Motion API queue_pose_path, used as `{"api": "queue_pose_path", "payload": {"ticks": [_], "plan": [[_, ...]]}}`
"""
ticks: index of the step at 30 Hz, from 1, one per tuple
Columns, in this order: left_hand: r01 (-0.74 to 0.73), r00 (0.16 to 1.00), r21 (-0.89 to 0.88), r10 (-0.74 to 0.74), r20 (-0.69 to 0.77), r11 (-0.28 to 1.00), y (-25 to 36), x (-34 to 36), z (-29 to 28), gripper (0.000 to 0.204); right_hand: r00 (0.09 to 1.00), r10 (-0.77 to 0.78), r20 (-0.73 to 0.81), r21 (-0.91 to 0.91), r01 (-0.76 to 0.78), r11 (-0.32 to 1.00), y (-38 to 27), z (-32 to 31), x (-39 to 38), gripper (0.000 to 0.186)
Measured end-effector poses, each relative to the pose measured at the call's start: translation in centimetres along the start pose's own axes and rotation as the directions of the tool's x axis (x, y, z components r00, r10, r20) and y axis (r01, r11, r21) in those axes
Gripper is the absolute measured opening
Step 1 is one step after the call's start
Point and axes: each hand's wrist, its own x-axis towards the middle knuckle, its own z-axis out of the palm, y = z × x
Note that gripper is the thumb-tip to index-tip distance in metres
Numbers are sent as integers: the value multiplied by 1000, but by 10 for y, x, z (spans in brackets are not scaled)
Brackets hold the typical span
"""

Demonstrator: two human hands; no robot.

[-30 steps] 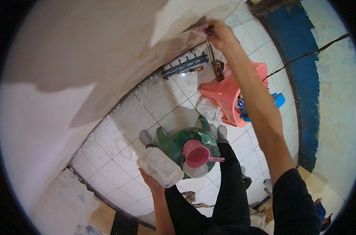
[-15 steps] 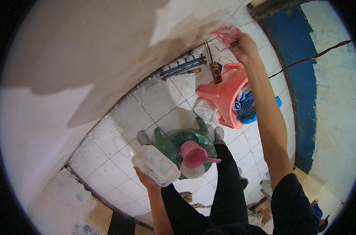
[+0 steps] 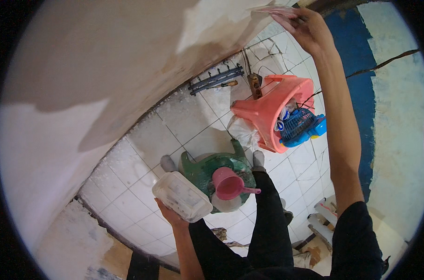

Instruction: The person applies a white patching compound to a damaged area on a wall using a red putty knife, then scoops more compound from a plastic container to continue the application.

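Note:
My left hand (image 3: 172, 215) is closed on the near edge of a translucent plastic tub (image 3: 181, 196) with a whitish, smeared inside. My right arm stretches far up to the wall (image 3: 174, 46). There my right hand (image 3: 310, 33) pinches a thin, pinkish, partly see-through piece (image 3: 276, 10), held flat at the wall surface; its exact kind does not show. Between my legs stands a low green stool (image 3: 194, 167). On it sit a pink water dipper (image 3: 228, 183), its handle pointing right, and a whitish rounded thing (image 3: 226, 205) partly hidden by the dipper.
A coral plastic stool (image 3: 256, 108) lies tipped over beyond my foot, with a blue fan (image 3: 299, 127) inside it. By the wall are a power strip (image 3: 255, 86) with cords and a dark hook rack (image 3: 216, 80). White tiles (image 3: 167, 121) cover the floor.
My right hand has moved up and to the right along the wall with the pinkish piece, which now looks flatter. The left hand and tub have barely moved.

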Motion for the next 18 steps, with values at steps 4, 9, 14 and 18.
{"api": "queue_pose_path", "payload": {"ticks": [4, 9, 14, 18], "plan": [[29, 1000, -7, -29, 11, 1000, -2, -1, 6, 68, 978, -75, -194, -64, 63, 996, 33, -20, -44, 14], [5, 1000, 46, -5, 11, 999, -2, 0, 7, 69, 939, 236, -250, -209, -290, 934, 164, 4, -45, 13], [31, 999, 25, -32, 7, 999, 5, 0, 8, 70, 971, 200, -133, 199, -171, 965, 173, 38, 1, 17], [-5, 1000, 38, 6, -26, 999, 11, -1, 0, 70, 984, 176, -24, 98, -173, 980, 95, 87, -12, 18]]}}
